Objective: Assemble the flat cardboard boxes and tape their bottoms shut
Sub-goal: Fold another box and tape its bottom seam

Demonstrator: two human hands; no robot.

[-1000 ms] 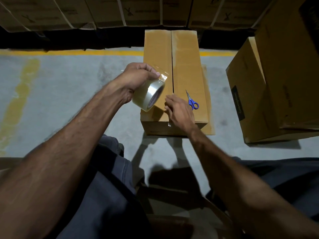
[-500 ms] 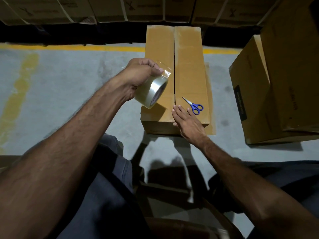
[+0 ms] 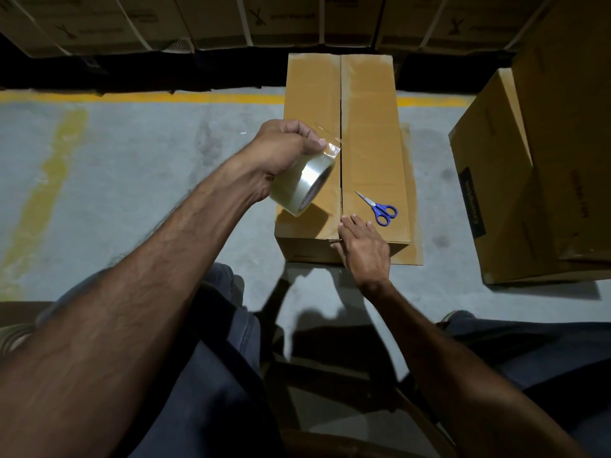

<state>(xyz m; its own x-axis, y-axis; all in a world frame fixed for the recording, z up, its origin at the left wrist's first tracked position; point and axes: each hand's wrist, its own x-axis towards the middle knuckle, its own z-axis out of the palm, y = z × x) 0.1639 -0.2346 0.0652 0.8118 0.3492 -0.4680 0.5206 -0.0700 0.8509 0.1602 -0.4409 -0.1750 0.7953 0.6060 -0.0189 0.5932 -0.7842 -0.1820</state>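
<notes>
An assembled cardboard box (image 3: 370, 127) stands on the floor in front of me, its two flaps meeting at a centre seam. My left hand (image 3: 281, 150) grips a roll of clear tape (image 3: 302, 183) above the box's left flap, a strip of tape pulled out over the seam. My right hand (image 3: 363, 246) lies flat with straight fingers on the near end of the seam, pressing at the box's front edge. Blue-handled scissors (image 3: 380, 208) lie on the right flap, just beyond my right fingers.
Larger cardboard boxes (image 3: 535, 180) stand to the right. A row of strapped cartons (image 3: 264, 21) lines the back beyond a yellow floor line (image 3: 165, 98). The grey concrete floor (image 3: 148, 180) spreads out to the left. My knees are at the bottom.
My left hand lifted the tape roll up and away along the seam, drawing out tape. My right hand flattened and slid back to the box's near edge, uncovering the scissors.
</notes>
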